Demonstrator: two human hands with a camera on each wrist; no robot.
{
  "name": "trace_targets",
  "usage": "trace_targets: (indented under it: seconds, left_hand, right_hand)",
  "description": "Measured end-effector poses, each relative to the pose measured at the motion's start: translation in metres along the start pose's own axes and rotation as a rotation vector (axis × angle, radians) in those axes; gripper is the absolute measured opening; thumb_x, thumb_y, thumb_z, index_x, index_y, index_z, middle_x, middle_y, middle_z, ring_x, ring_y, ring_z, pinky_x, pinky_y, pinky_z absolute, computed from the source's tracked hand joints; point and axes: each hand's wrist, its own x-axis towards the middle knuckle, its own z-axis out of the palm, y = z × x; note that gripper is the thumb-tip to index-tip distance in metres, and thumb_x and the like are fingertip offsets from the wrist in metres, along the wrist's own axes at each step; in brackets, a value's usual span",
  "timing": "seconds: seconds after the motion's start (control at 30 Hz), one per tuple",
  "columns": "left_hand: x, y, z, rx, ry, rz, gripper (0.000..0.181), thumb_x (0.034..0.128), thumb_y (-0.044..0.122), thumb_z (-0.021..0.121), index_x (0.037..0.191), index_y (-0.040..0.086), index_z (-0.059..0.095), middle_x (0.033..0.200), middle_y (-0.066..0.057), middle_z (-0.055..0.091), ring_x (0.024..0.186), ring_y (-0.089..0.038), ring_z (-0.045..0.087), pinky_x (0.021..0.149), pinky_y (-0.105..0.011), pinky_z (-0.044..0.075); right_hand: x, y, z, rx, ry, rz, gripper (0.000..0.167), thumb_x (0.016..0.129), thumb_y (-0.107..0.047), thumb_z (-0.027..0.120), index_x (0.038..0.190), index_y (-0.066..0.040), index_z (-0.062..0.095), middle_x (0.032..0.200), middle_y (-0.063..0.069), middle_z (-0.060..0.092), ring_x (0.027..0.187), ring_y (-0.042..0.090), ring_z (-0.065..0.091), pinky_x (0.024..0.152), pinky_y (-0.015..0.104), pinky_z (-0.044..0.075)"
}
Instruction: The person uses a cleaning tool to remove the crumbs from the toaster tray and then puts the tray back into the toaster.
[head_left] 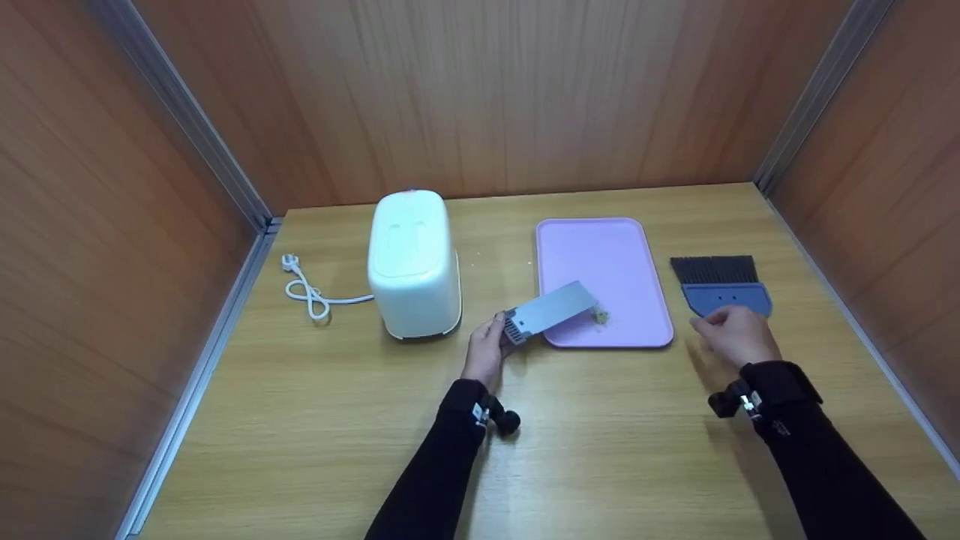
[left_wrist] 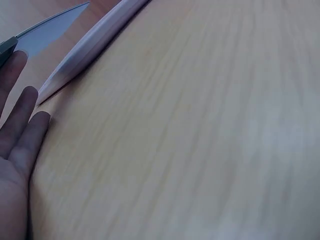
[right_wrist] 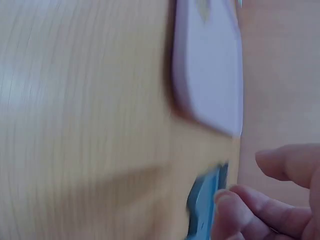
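My left hand [head_left: 486, 352] holds the end of a flat grey crumb tray [head_left: 559, 306], which tilts over the near left part of a pink tray [head_left: 600, 259]. A small heap of greenish crumbs [head_left: 600, 315] lies on the pink tray by the far end of the crumb tray. At the right, my right hand [head_left: 739, 335] is at the near edge of a blue brush [head_left: 727, 298] with black bristles. In the right wrist view, thumb and fingers stand apart; whether a fingertip touches the brush I cannot tell.
A white appliance [head_left: 411, 255], toaster-like, stands left of the pink tray. Its white cord and plug [head_left: 307, 289] lie on the table to its left. Wooden panels [head_left: 480, 97] enclose the table at the back and both sides. A few small specks lie between appliance and tray.
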Motion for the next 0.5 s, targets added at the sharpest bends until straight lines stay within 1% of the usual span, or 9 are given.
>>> trace_targets:
  seconds: [0.1, 0.23, 0.3, 0.37, 0.5]
  left_hand:
    - [-0.002, 0.003, 0.004, 0.036, 0.008, -0.008, 0.047, 0.1176, 0.025, 0.042, 0.144, -0.011, 0.055, 0.138, -0.024, 0.068, 0.129, -0.027, 0.064, 0.118, -0.043, 0.045]
    - [-0.006, 0.009, 0.01, 0.105, 0.02, -0.006, 0.05, 0.1173, 0.028, 0.042, 0.146, -0.01, 0.055, 0.143, -0.023, 0.065, 0.142, -0.031, 0.055, 0.124, -0.043, 0.037]
    - [-0.008, 0.012, 0.015, 0.114, 0.017, -0.007, 0.051, 0.1174, 0.03, 0.042, 0.146, -0.01, 0.054, 0.144, -0.023, 0.064, 0.142, -0.033, 0.055, 0.124, -0.044, 0.038]
    - [-0.011, 0.014, 0.02, 0.119, 0.007, -0.005, 0.051, 0.1175, 0.03, 0.041, 0.146, -0.01, 0.055, 0.142, -0.024, 0.065, 0.139, -0.034, 0.058, 0.122, -0.044, 0.041]
    - [-0.015, 0.018, 0.031, 0.093, -0.025, 0.018, 0.051, 0.1178, 0.029, 0.041, 0.144, -0.012, 0.055, 0.139, -0.026, 0.067, 0.132, -0.035, 0.064, 0.117, -0.044, 0.047]
  right_hand:
    - [-0.001, -0.019, 0.011, 0.067, -0.058, -0.049, 0.055, 0.107, -0.041, 0.062, 0.131, 0.008, 0.065, 0.116, 0.024, 0.073, 0.099, 0.032, 0.073, 0.075, 0.031, 0.056]
    - [-0.003, -0.045, 0.026, 0.143, -0.098, -0.089, 0.052, 0.107, -0.039, 0.064, 0.129, 0.009, 0.066, 0.116, 0.025, 0.074, 0.09, 0.025, 0.075, 0.071, 0.029, 0.061]
    - [-0.004, -0.056, 0.034, 0.202, -0.13, -0.092, 0.051, 0.107, -0.038, 0.065, 0.129, 0.009, 0.066, 0.117, 0.026, 0.073, 0.088, 0.021, 0.075, 0.072, 0.029, 0.063]
    - [-0.006, -0.066, 0.043, 0.284, -0.169, -0.088, 0.05, 0.107, -0.035, 0.066, 0.13, 0.009, 0.066, 0.118, 0.026, 0.073, 0.088, 0.018, 0.074, 0.074, 0.03, 0.064]
    - [-0.012, -0.086, 0.061, 0.464, -0.248, -0.074, 0.049, 0.107, -0.032, 0.067, 0.132, 0.011, 0.064, 0.118, 0.024, 0.073, 0.093, 0.018, 0.075, 0.08, 0.034, 0.066]
